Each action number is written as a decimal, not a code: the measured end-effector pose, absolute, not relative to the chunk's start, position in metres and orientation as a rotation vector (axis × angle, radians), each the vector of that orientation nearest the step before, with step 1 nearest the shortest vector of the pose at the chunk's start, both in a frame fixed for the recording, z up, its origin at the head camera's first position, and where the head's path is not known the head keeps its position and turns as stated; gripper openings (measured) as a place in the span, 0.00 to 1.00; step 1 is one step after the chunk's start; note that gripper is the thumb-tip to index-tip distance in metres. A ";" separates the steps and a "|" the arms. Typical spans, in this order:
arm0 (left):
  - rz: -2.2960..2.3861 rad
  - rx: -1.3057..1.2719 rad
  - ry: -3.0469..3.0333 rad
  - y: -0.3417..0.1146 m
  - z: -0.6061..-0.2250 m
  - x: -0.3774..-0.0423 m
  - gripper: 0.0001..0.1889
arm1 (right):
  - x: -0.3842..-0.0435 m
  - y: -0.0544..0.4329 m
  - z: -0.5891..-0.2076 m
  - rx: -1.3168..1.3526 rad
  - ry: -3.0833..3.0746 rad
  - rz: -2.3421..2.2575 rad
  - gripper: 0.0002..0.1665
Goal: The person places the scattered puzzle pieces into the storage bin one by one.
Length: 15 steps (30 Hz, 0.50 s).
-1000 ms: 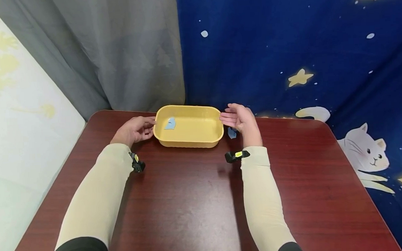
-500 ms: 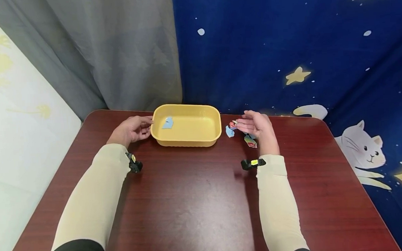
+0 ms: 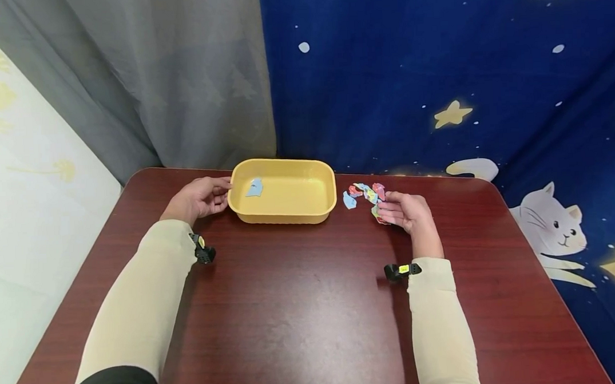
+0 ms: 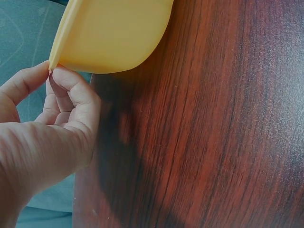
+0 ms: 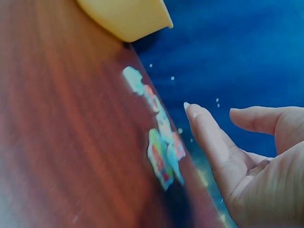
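Observation:
A yellow plastic tub (image 3: 288,219) stands near the table's far edge. My left hand (image 3: 198,198) pinches its left rim between thumb and finger, shown closely in the left wrist view. Inside, toward the left, lies a light-blue piece (image 3: 254,187) with an uneven outline. Several flat, irregular printed pieces (image 3: 370,194) in blue, red, green and yellow lie in a loose cluster right of the tub, some overlapping. My right hand (image 3: 408,211) is at the cluster's right side, fingers extended toward the tub, partly covering a green and red piece in the head view.
The dark red wooden table (image 3: 292,307) ends close behind the tub and pieces. A grey curtain (image 3: 200,93) and a blue starry curtain (image 3: 385,85) hang behind it. A white wall (image 3: 41,226) with yellow plant shapes stands at the left.
My right hand has moved from the tub's right side to the right and slightly nearer, uncovering the printed pieces. My left hand stays on the rim; the view has shifted slightly.

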State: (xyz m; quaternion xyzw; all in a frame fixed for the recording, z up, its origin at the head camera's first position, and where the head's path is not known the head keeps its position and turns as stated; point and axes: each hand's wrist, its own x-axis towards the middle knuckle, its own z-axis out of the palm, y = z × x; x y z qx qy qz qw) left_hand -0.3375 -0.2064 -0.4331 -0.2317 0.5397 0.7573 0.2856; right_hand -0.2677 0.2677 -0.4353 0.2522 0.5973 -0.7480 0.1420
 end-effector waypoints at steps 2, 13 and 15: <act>2.027 -0.621 1.437 -0.207 -0.433 -0.338 0.16 | -0.264 0.269 -0.439 0.746 1.714 -2.151 0.18; 2.030 -0.621 1.424 -0.207 -0.433 -0.338 0.11 | -0.250 0.274 -0.460 0.781 1.726 -2.102 0.28; 2.027 -0.621 1.428 -0.207 -0.433 -0.338 0.11 | -0.248 0.274 -0.463 0.781 1.735 -2.091 0.26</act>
